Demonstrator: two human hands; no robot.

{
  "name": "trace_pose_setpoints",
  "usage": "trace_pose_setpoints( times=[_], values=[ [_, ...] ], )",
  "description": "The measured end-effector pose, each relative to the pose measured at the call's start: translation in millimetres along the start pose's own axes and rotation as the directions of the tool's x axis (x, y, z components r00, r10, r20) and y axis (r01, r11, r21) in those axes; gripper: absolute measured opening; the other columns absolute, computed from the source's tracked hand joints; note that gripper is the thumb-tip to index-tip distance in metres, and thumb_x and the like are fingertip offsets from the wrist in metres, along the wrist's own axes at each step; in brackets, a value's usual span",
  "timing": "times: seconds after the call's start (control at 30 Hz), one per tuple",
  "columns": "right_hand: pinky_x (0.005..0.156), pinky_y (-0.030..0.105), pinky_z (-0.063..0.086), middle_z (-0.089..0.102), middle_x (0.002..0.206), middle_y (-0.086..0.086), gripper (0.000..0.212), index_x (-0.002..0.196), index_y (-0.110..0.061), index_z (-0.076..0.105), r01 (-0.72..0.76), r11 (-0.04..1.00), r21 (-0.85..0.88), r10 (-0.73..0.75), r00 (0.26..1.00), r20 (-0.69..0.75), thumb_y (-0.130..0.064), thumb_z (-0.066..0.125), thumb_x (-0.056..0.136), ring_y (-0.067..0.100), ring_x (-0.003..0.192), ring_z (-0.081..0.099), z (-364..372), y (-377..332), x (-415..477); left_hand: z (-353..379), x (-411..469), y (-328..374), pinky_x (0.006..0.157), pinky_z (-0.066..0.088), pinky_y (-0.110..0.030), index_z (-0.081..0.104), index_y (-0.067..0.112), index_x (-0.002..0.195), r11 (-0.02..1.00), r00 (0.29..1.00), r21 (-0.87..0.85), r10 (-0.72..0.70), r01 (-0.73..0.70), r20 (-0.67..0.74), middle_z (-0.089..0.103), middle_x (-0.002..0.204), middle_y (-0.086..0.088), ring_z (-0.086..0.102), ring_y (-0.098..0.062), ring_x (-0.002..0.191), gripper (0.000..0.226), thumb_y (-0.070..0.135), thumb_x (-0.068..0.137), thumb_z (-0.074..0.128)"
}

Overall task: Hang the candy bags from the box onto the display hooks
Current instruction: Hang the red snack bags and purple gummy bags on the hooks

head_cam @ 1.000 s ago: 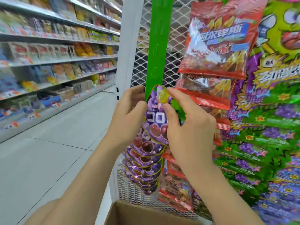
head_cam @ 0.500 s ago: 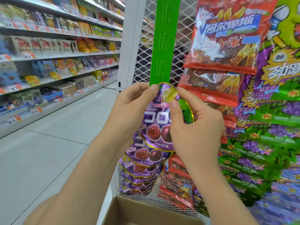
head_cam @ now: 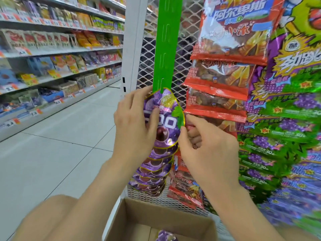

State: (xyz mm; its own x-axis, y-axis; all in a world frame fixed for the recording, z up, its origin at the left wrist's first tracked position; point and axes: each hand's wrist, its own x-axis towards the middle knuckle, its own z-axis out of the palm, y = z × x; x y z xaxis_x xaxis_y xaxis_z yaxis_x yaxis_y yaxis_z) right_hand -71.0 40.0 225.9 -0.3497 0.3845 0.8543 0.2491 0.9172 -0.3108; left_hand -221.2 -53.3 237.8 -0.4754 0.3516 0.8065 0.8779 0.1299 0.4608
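A purple grape candy bag hangs at the lower end of a green display strip, its top over a hook slot. My left hand grips its left side, thumb at the top edge and fingers across the front. My right hand is just right of the bag with fingers apart; only the thumb tip touches the bag's right edge. Several more purple bags hang overlapped below it. The open cardboard box sits under my arms, with one purple bag visible inside.
Red snack bags hang in a column right of the strip, with green-and-purple bags further right. A white mesh panel backs the display. Stocked shelves line the left side of a tiled aisle.
My right hand has let go of the bag's top and dropped down to the right. My left hand has spread across the bag's front. The bag now hangs flat on the strip.
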Motion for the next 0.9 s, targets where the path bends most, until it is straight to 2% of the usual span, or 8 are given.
trace_pose_setpoints(
  times=[0.13, 0.23, 0.37, 0.47, 0.6, 0.67, 0.77, 0.9],
  values=[
    [0.061, 0.035, 0.053, 0.064, 0.076, -0.009, 0.014, 0.101, -0.025, 0.073, 0.097, 0.986, 0.133, -0.124, 0.969, 0.216, -0.018, 0.064, 0.094, 0.010, 0.063, 0.058, 1.2, 7.0, -37.7, 11.7, -42.5, -2.6, 0.107, 0.038, -0.051, 0.062, 0.018, 0.134, 0.970, 0.996, 0.229, 0.087, -0.081, -0.015, 0.052, 0.139, -0.010, 0.048, -0.036, 0.128, 0.041, 0.021, 0.094, 0.070],
    [0.060, 0.036, 0.049, 0.056, 0.061, -0.008, 0.023, 0.067, -0.036, 0.056, -0.073, 0.997, 0.037, 0.021, 0.670, 0.742, -0.030, 0.060, 0.089, 0.015, 0.061, 0.053, 10.4, 23.0, -69.9, 19.3, -81.5, -16.9, 0.085, 0.046, -0.048, 0.068, 0.018, 0.106, 0.960, 0.943, 0.135, 0.203, -0.245, 0.265, 0.061, 0.107, -0.003, 0.057, -0.031, 0.101, 0.017, 0.019, 0.090, 0.063],
    [0.065, 0.027, 0.043, 0.055, 0.059, -0.011, 0.026, 0.067, -0.028, 0.062, -0.096, 0.991, -0.090, 0.103, 0.150, 0.983, -0.023, 0.061, 0.092, 0.014, 0.063, 0.056, 38.7, 62.9, -131.4, 35.2, -139.1, -42.8, 0.077, 0.054, -0.042, 0.069, 0.028, 0.104, 0.962, 0.459, 0.056, 0.077, -0.269, 0.885, 0.073, 0.093, 0.003, 0.069, -0.026, 0.092, 0.021, 0.030, 0.089, 0.055],
    [0.079, 0.032, 0.055, 0.076, 0.089, 0.002, 0.018, 0.093, -0.013, 0.078, -0.186, 0.955, -0.233, 0.225, -0.064, 0.972, -0.019, 0.061, 0.095, 0.022, 0.089, 0.069, 68.3, 99.5, -188.4, 49.7, -184.1, -67.4, 0.077, 0.056, -0.037, 0.070, 0.025, 0.099, 0.975, 0.077, 0.098, -0.084, -0.200, 0.993, 0.072, 0.094, 0.003, 0.067, -0.026, 0.090, 0.013, 0.028, 0.091, 0.061],
    [0.083, 0.036, 0.056, 0.078, 0.100, 0.016, 0.024, 0.092, -0.001, 0.077, -0.304, 0.836, -0.456, 0.434, -0.143, 0.890, -0.016, 0.058, 0.094, 0.030, 0.096, 0.071, 96.0, 146.6, -267.5, 64.8, -234.5, -98.4, 0.075, 0.048, -0.030, 0.063, 0.021, 0.079, 0.965, -0.092, 0.251, -0.257, -0.075, 0.962, 0.062, 0.080, 0.005, 0.067, -0.029, 0.094, 0.020, 0.023, 0.098, 0.058],
    [0.080, 0.038, 0.053, 0.073, 0.099, 0.022, 0.026, 0.084, 0.001, 0.072, -0.340, 0.771, -0.539, 0.514, -0.167, 0.841, -0.017, 0.057, 0.096, 0.036, 0.099, 0.068, 106.3, 160.9, -302.3, 70.5, -259.8, -112.5, 0.082, 0.051, -0.032, 0.071, 0.014, 0.101, 0.943, -0.142, 0.330, -0.333, -0.047, 0.932, 0.066, 0.094, 0.003, 0.065, -0.025, 0.097, 0.020, 0.026, 0.102, 0.055],
    [0.096, 0.038, 0.053, 0.070, 0.122, 0.025, 0.033, 0.115, 0.006, 0.070, -0.396, 0.690, -0.606, 0.590, -0.176, 0.788, -0.021, 0.061, 0.100, 0.040, 0.119, 0.065, 131.7, 176.2, -353.8, 81.7, -294.9, -133.7, 0.087, 0.056, -0.033, 0.070, 0.014, 0.114, 0.914, -0.215, 0.406, -0.401, -0.022, 0.891, 0.072, 0.114, -0.004, 0.068, -0.028, 0.105, 0.025, 0.028, 0.100, 0.055],
    [0.092, 0.041, 0.059, 0.076, 0.114, 0.017, 0.039, 0.111, -0.006, 0.076, -0.545, 0.497, -0.675, 0.714, -0.185, 0.675, -0.030, 0.068, 0.082, 0.036, 0.108, 0.072, 182.2, 218.7, -453.9, 97.2, -328.8, -152.6, 0.075, 0.055, -0.031, 0.071, 0.018, 0.101, 0.891, -0.185, 0.452, -0.436, 0.052, 0.881, 0.075, 0.105, -0.008, 0.071, -0.032, 0.098, 0.016, 0.024, 0.096, 0.057]
  ],
)
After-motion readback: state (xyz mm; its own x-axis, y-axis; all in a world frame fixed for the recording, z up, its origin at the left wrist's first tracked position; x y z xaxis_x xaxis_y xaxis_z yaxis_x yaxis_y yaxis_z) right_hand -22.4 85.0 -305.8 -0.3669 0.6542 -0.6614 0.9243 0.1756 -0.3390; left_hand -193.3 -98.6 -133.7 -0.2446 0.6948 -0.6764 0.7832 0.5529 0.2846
